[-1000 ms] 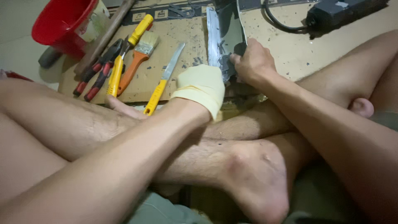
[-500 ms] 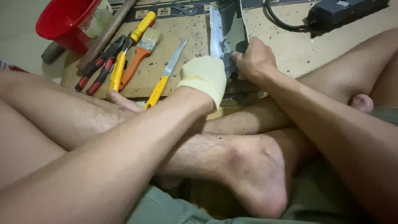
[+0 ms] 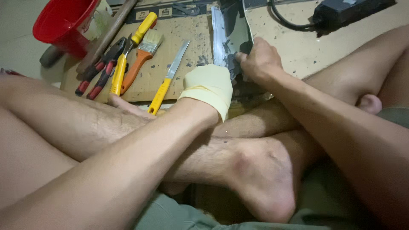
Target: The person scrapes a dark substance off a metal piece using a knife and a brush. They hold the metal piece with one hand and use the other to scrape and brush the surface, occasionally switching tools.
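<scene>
My left hand (image 3: 208,87) wears a pale yellow glove and rests against the near end of a dark, shiny flat sheet (image 3: 230,32) that lies on the floor ahead of my crossed legs. My right hand (image 3: 259,59), bare, grips the sheet's right edge with its fingers curled over it. The sheet's near end is hidden behind both hands. What the gloved fingers do beneath the glove is hidden from view.
On a cardboard sheet (image 3: 191,51) to the left lie a yellow-handled saw blade (image 3: 169,79), an orange paintbrush (image 3: 140,59), a yellow screwdriver (image 3: 128,55), red-handled pliers (image 3: 102,68) and a wooden handle (image 3: 106,36). A red bucket (image 3: 64,25) stands far left. A black power box (image 3: 349,10) with cable sits top right.
Both hands stay on the dark sheet with only slight shifts. The view has drifted a little.
</scene>
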